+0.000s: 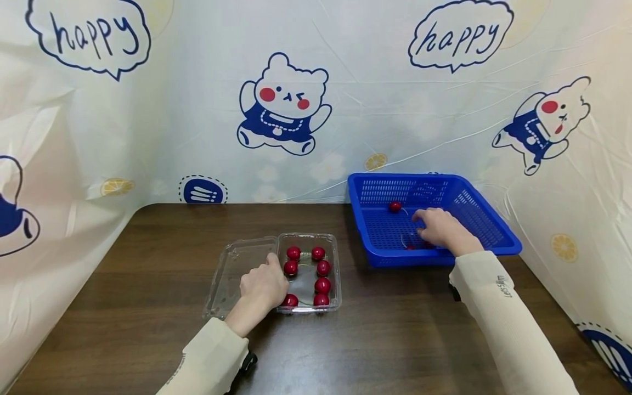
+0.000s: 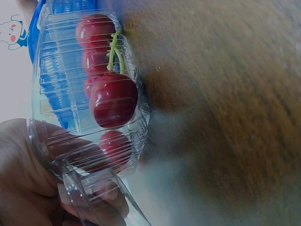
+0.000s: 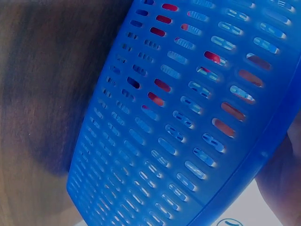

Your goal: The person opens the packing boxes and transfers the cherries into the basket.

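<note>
A clear plastic clamshell box [image 1: 338, 274] lies on the table with its lid [image 1: 222, 274] folded out to the left. Several red cherries [image 1: 323, 267] stand in it along the left and right sides, some with green stems [image 2: 113, 52]. My left hand [image 1: 265, 281] grips the box's left wall by the hinge, covering part of that side. Over at the right, my right hand [image 1: 441, 227] reaches down inside a blue plastic basket [image 1: 367, 219], thumb and index finger apart. A cherry [image 1: 395, 207] lies beyond its fingertips; more red shows below the hand, partly hidden by it.
The brown wooden table [image 1: 163, 263] carries both containers, the basket at the back right. Its raised, slotted wall [image 3: 155, 141] stands between the right wrist camera and the cherries. A printed cloth [image 1: 197, 109] hangs behind and along both sides of the table.
</note>
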Demonstrator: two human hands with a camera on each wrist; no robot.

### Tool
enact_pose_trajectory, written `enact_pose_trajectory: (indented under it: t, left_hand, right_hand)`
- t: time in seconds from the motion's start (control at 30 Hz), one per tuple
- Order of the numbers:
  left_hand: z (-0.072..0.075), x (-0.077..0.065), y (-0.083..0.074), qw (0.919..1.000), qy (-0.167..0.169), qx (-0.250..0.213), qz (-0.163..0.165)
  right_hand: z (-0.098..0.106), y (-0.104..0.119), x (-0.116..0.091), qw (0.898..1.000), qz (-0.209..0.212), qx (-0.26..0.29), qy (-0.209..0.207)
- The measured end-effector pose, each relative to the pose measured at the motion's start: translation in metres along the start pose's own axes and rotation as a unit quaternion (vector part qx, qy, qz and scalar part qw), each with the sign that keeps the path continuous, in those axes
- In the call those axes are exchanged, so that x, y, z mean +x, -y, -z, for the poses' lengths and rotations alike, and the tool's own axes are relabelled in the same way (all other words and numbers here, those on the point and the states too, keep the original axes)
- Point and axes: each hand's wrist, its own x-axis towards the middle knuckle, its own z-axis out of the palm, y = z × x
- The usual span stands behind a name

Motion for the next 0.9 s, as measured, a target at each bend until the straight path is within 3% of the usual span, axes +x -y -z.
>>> enact_pose_trajectory:
  t: [0.47,0.9]
  left_hand:
    - [-0.001,0.0,0.0,1.0,-0.002,-0.001,0.0]
    - [-0.002,0.001,0.0,1.0,-0.004,-0.001,0.001]
  right_hand:
    - [0.005,-0.002,-0.003,1.0,-0.003,0.011,-0.006]
    - [0.011,0.009,0.0,0.999,0.015,0.008,-0.031]
